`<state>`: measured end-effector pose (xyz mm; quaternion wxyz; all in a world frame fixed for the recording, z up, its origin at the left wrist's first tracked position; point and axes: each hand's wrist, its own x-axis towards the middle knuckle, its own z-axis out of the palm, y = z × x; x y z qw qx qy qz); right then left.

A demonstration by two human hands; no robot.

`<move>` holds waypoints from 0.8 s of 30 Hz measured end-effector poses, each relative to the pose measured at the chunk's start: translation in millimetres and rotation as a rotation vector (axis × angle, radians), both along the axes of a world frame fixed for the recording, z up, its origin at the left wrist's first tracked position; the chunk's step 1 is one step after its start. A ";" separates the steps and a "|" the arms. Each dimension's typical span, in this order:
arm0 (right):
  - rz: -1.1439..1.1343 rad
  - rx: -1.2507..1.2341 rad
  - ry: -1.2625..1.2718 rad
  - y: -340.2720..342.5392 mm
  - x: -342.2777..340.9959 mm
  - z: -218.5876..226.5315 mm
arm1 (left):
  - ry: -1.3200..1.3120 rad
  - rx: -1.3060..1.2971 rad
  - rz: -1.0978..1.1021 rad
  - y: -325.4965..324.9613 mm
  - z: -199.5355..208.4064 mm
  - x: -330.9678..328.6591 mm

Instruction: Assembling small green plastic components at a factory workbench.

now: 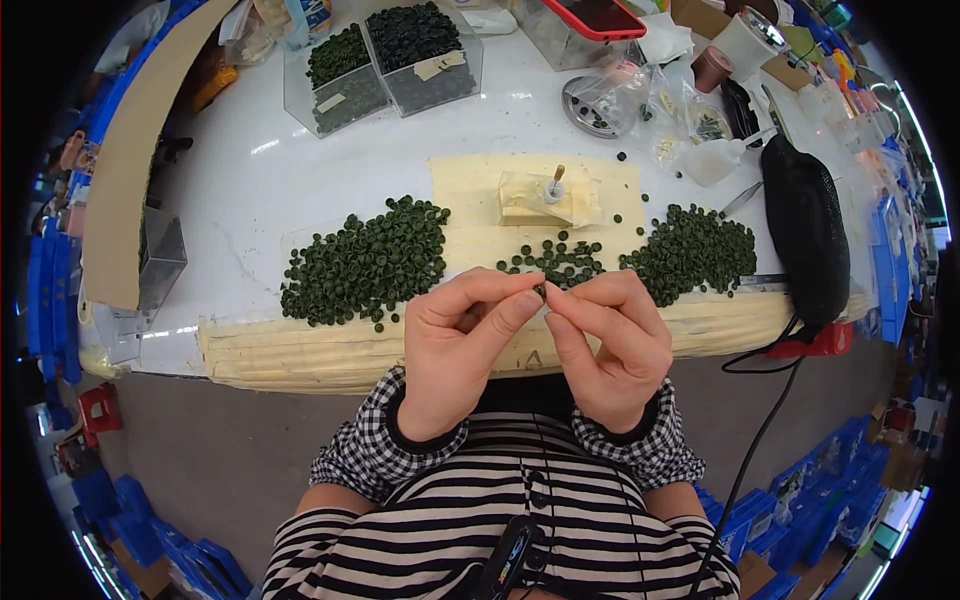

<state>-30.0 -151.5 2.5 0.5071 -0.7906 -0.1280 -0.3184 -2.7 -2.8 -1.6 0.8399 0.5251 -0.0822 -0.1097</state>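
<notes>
Table (230, 190), left to right: cardboard (122, 170), left pile (370, 262), block (522, 214) with small cluster (562, 262) before it, right pile (697, 250), black pouch (806, 235). Fingers partly cover cluster's near side. Left hand (455, 350): thumb and index pinch piece (541, 291). Right hand (617, 350): index at piece, thumb just below; cannot tell whether it pinches too. Piece between both hands' fingertips: small, dark green, mostly hidden.

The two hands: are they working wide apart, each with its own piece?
No: the left hand and right hand meet at one small dark green piece.
</notes>
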 end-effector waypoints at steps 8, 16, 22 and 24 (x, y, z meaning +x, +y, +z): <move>0.027 0.046 0.041 -1.4 -2.1 0.2 | -0.065 0.091 0.011 0.7 0.2 0.8; 0.073 0.076 0.063 -3.3 -2.8 0.2 | -0.163 0.114 0.060 1.6 0.8 1.8; 0.132 0.049 0.067 -8.2 -2.3 4.4 | -0.237 0.171 0.012 8.5 3.0 6.2; 0.135 0.023 0.058 -9.2 -2.6 6.3 | -0.222 0.192 -0.025 12.3 3.7 7.7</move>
